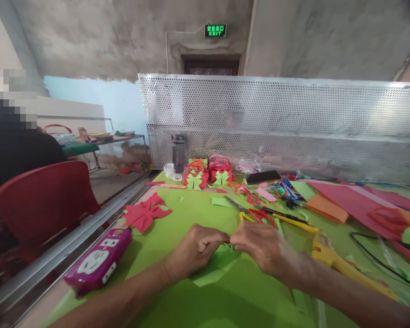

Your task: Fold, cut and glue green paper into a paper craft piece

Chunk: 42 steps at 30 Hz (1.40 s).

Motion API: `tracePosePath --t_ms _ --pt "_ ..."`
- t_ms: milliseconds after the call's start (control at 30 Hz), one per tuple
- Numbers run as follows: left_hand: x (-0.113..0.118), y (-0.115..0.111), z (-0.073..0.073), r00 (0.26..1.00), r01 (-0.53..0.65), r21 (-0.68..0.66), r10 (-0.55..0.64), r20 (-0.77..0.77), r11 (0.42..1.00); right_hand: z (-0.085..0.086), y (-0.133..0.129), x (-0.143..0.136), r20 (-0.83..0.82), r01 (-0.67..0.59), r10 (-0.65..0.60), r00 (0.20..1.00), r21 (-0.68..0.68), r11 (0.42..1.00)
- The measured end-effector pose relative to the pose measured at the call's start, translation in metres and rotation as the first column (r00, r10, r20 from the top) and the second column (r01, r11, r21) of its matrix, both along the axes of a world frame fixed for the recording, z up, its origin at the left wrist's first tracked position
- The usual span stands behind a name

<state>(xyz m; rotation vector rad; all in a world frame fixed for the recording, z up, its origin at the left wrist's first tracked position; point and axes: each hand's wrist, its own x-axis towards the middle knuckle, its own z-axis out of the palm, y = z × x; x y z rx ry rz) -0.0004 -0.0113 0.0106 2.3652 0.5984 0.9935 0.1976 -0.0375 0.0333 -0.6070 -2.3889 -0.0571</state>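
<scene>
My left hand (197, 249) and my right hand (259, 246) meet fingertip to fingertip over the light green tabletop covering. Both pinch the upper edge of a piece of green paper (216, 269), whose lower part spreads out below my fingers. The paper is much the same colour as the surface, so its full outline is hard to make out. Just beyond my right hand lie scissors (256, 215) with red and yellow handles and a yellow utility knife (292, 221). To the right of that wrist rests a yellow hot glue gun (338, 259).
At the left edge are a purple case (100, 262) and a red paper flower (146, 213). Two red paper baskets (220, 169) with green bows and a dark bottle (178, 152) stand before a perforated metal panel (276, 118). Pink paper (355, 205) lies right; a person sits near a red chair (48, 205).
</scene>
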Motion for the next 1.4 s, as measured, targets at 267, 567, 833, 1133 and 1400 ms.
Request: tracePosePath --t_ms 267,567,833,1133,1400 --pt "-0.002 -0.001 0.002 0.999 0.051 -0.006 -0.051 -0.004 0.999 0.001 0.002 -0.003 -0.073 0.035 -0.040 0.997 -0.069 0.997" --pt "-0.001 0.002 -0.001 0.997 -0.014 0.044 0.017 -0.073 0.999 0.001 -0.007 0.000 0.167 0.129 -0.123 0.978 -0.025 0.991" --pt "-0.002 0.003 -0.003 0.995 -0.047 0.067 0.052 -0.080 0.997 0.000 -0.003 -0.002 0.190 0.180 -0.170 0.967 -0.035 0.983" --pt "-0.002 0.002 -0.004 0.990 -0.053 0.080 0.062 -0.126 0.995 -0.004 -0.003 -0.004 0.228 0.206 -0.222 0.948 0.092 0.974" --pt "-0.003 0.003 -0.004 0.991 -0.035 0.101 0.047 -0.123 0.994 -0.002 -0.001 -0.005 0.259 0.200 -0.231 0.938 0.140 0.970"
